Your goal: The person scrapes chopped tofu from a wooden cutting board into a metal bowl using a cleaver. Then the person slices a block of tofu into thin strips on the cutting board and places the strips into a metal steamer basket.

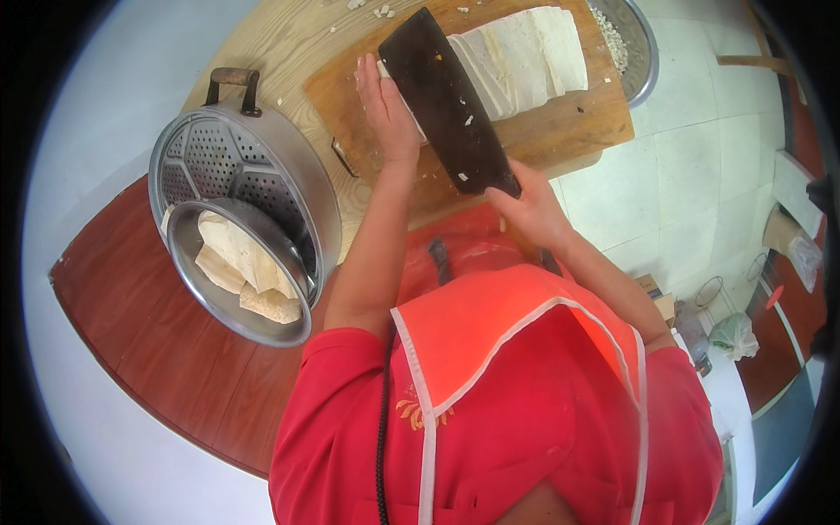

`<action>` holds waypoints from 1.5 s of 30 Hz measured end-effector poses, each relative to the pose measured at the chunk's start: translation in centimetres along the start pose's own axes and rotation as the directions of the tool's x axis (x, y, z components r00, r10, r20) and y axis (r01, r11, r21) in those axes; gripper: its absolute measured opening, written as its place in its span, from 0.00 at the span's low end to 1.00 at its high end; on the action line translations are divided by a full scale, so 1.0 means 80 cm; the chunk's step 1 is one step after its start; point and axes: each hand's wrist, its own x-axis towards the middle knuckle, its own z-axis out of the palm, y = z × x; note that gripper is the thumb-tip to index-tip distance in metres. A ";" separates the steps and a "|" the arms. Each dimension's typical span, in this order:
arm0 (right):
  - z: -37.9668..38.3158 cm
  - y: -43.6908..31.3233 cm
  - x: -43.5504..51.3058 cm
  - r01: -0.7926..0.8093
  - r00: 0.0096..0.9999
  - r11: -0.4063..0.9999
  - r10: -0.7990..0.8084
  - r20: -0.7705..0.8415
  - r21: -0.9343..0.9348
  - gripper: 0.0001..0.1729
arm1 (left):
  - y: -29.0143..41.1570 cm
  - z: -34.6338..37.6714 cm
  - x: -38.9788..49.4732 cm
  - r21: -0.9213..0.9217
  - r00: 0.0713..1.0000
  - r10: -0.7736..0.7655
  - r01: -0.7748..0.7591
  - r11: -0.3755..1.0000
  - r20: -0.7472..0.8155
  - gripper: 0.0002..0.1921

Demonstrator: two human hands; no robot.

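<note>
My right hand (535,207) grips the handle of a broad dark cleaver (449,105), whose blade lies slantwise above a wooden cutting board (564,131). Bits of white food cling to the blade. Flat and with its fingers straight, my left hand (390,115) rests against the edge of a white piece (415,121) that is mostly hidden under the cleaver. Right of the blade, thin white slices (518,62), which look like firm tofu, lie overlapping in a row on the board.
Left of the board stands a metal steamer pot (328,190) with a perforated insert. A steel bowl (190,289) leans over it, holding pale slabs (243,256). Another metal bowl (646,65) with small white dice is at the board's far right. Crumbs dot the wooden table (289,39).
</note>
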 end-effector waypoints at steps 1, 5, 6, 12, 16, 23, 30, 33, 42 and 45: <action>0.000 0.001 -0.001 -0.007 1.000 1.000 0.007 0.000 -0.011 0.17 | 0.002 0.001 -0.001 0.007 1.000 -0.001 0.001 1.000 -0.002 0.25; 0.005 0.011 -0.006 0.031 0.999 0.996 -0.033 -0.028 -0.080 0.22 | -0.002 0.001 0.000 0.015 0.999 0.034 -0.034 0.999 -0.005 0.23; 0.007 0.010 -0.008 0.044 0.998 0.993 -0.050 -0.046 -0.113 0.22 | -0.003 0.001 0.001 0.023 0.999 0.032 -0.032 0.999 -0.006 0.23; 0.021 -0.021 -0.011 -0.020 0.997 0.985 0.007 -0.074 -0.172 0.20 | -0.008 0.004 0.001 -0.012 1.000 0.008 -0.008 1.000 -0.029 0.20; 0.020 -0.019 0.006 0.041 0.998 0.993 -0.046 -0.040 -0.111 0.16 | -0.010 0.005 0.000 -0.041 0.999 -0.013 0.012 0.999 -0.034 0.20; 0.019 -0.018 0.019 0.045 0.999 0.992 -0.047 -0.014 -0.119 0.16 | 0.000 0.005 -0.005 -0.080 0.982 -0.184 0.181 0.980 -0.036 0.28; 0.017 -0.013 0.028 -0.013 0.999 0.993 0.017 0.040 -0.116 0.15 | -0.001 -0.002 -0.006 0.005 0.983 -0.179 0.179 0.984 0.046 0.32; 0.017 -0.015 0.035 -0.031 0.996 0.995 0.039 0.083 -0.095 0.14 | -0.003 -0.003 -0.006 -0.019 0.982 -0.177 0.178 0.984 0.060 0.32; 0.041 0.005 0.052 0.016 1.000 0.968 -0.013 0.014 -0.252 0.11 | -0.003 -0.007 -0.007 -0.033 0.986 -0.151 0.154 0.987 0.073 0.32; 0.046 0.019 0.066 0.047 0.999 0.957 -0.044 0.016 -0.285 0.12 | -0.009 -0.006 -0.007 -0.035 0.989 -0.133 0.135 0.990 0.062 0.33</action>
